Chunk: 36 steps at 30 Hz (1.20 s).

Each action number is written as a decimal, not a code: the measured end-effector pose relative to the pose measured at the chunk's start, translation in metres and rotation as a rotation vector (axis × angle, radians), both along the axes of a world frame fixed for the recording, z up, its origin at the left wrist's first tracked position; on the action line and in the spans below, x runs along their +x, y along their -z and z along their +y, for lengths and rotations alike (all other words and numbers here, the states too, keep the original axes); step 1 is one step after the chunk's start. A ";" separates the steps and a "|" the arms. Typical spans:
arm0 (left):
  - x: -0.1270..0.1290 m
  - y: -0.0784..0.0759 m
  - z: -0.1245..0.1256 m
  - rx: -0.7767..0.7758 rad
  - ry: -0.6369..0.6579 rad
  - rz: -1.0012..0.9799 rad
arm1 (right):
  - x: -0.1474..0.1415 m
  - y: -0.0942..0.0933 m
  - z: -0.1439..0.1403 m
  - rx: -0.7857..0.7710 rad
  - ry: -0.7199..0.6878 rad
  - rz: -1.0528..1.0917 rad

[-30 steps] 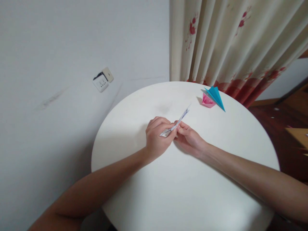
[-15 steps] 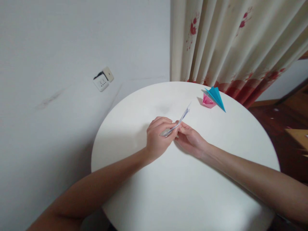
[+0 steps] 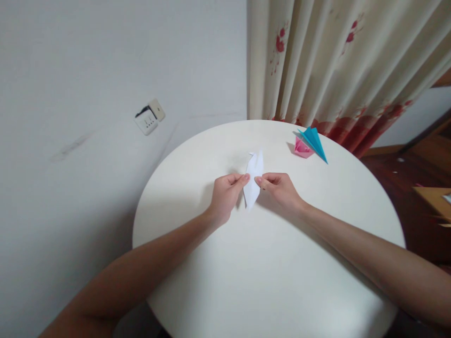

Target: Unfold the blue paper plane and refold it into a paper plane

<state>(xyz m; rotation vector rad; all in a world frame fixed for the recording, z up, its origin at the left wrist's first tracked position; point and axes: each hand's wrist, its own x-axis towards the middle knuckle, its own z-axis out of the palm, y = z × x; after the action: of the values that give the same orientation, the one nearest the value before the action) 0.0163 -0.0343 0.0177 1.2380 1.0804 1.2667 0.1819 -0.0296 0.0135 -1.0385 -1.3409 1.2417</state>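
My hands over the round white worktop [image 3: 268, 263], in a corner by the wall.

My left hand [image 3: 225, 195] and right hand [image 3: 280, 190] each pinch a side of the white folded paper [image 3: 253, 178] above the worktop; pink paper [image 3: 302, 148] and blue paper [image 3: 313, 141] lie touching near the flowered curtain [image 3: 334, 61], a socket [image 3: 150, 117] on the wall.

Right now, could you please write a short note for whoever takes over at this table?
Left hand: pinches the left edge of the folded white paper.
Right hand: pinches its right edge; the paper is held flat-on between both, over the white round table.
Done: a folded blue paper and a folded pink paper lie touching at the far edge, near the curtain.
Left: the white paper is a long, pointed shape, seemingly only part folded.
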 end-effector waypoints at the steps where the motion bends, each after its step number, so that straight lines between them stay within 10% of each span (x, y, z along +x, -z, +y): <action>1: 0.000 0.001 0.000 -0.002 0.001 0.004 | 0.001 0.000 0.000 0.001 -0.002 -0.040; 9: -0.003 0.006 0.009 0.039 0.122 0.160 | 0.003 -0.002 -0.003 0.202 0.099 -0.260; 17: -0.002 0.013 0.007 -0.001 0.116 0.145 | 0.011 -0.002 0.001 0.119 -0.069 -0.290; 36: 0.000 0.015 0.006 -0.182 0.261 0.021 | 0.011 0.008 0.007 0.092 0.028 -0.173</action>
<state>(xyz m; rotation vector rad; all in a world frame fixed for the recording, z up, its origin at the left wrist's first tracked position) 0.0163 -0.0283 0.0026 1.2108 0.9887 0.9390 0.1927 -0.0224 0.0059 -1.1162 -1.4963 1.0789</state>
